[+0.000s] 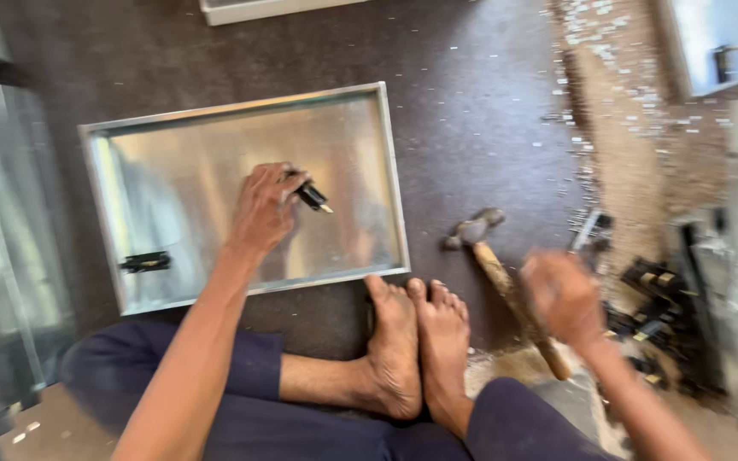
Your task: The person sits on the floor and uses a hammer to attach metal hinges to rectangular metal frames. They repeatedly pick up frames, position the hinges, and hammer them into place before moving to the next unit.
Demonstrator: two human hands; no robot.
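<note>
The left hand (265,207) was stretched forward on a straight arm, its fingers closed in a pinch, the back of the hand turned up. The right hand (564,296) (blurred) was lower and near the body, its fingers curled loosely.

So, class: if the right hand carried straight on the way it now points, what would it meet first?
Probably the hammer: the right hand is blurred, reaching toward its wooden handle. Depth is unclear.
</note>
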